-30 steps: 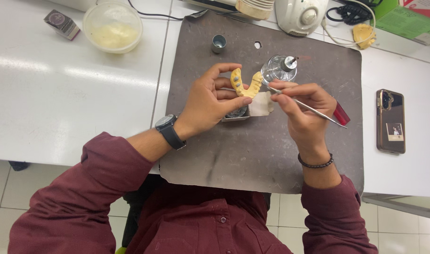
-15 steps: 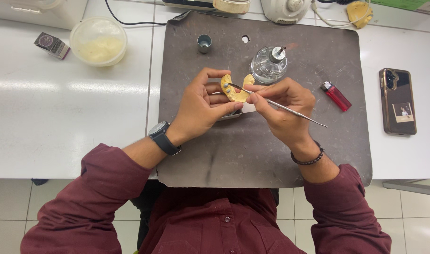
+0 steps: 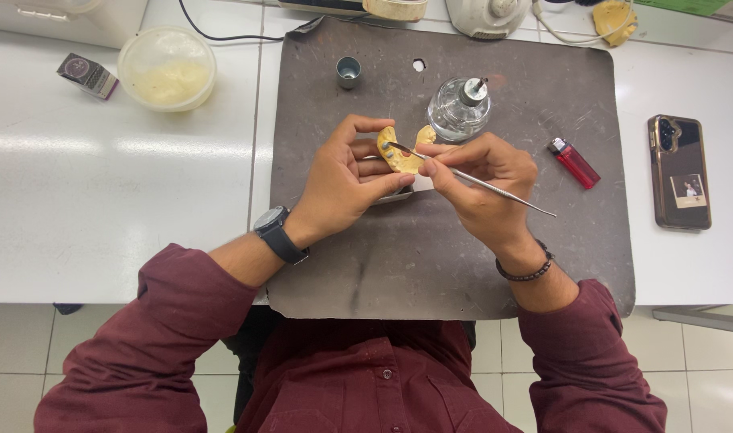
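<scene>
While the left hand [image 3: 342, 180] curls around a yellow horseshoe-shaped dental cast [image 3: 404, 152], fingers closed on it from the left with the thumb arching over the top, the cast sits raised just above the dark work mat [image 3: 431, 265], its open end turned away from the person. The right hand [image 3: 483, 188] pinches a slender metal instrument [image 3: 471, 178] between thumb and fingers, closed as on a pen. Its long axis runs from lower right, where the free end juts past the hand, up and left to the tip, which meets the left limb of the cast. The cast thus lies immediately left of the right fingertips and inside the left hand's grasp; the left hand is nearer to it. A glass spirit lamp [image 3: 459, 109] stands just beyond the hands, a red lighter [image 3: 574, 163] to the right of them, and a small metal cup [image 3: 348, 71] farther back on the mat. Off the mat, a lidded plastic tub [image 3: 167, 68] sits on the white bench at left and a phone [image 3: 679, 171] at right.
</scene>
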The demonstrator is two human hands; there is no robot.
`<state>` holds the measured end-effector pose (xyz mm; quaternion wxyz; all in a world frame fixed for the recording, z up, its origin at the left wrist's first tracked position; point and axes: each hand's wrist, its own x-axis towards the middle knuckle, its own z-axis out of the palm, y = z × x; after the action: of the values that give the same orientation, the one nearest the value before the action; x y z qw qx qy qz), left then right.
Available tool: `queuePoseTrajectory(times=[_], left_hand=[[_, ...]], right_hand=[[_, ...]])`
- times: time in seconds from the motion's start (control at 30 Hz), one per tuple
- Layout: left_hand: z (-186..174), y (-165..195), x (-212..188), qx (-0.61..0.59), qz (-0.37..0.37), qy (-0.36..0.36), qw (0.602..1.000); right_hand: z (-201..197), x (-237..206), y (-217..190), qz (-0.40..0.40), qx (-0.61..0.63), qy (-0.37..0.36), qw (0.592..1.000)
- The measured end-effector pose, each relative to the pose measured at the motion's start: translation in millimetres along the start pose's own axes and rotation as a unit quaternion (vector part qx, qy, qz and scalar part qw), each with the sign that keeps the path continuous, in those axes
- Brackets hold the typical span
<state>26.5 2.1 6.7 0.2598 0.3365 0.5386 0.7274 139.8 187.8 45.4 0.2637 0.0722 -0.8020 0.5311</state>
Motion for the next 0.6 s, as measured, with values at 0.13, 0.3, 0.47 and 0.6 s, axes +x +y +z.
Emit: queuePoseTrajectory(times=[0.13,0.3,0.47,0.6], left_hand=[[-0.2,-0.1,0.3,0.0,0.001,-0.002,1.0],[-0.2,0.2,0.1,-0.008,-0.003,-0.001,1.0],[0.3,1.2,-0.4,-0.011,-0.002,-0.001,1.0],[0.0,1.9,-0.6,-0.003,-0.003,-0.005,1.0]], right_hand=[[-0.1,0.3,-0.7,0.0,-0.009,0.0,1.0],[-1.5,-0.4,-0.9,0.001,-0.014,0.0,1.0],[-2.0,-0.7,-0.1,-0.001,-0.008,-0.002,1.0],[-1.3,-0.6,-0.6,0.003,-0.011,0.0,1.0]])
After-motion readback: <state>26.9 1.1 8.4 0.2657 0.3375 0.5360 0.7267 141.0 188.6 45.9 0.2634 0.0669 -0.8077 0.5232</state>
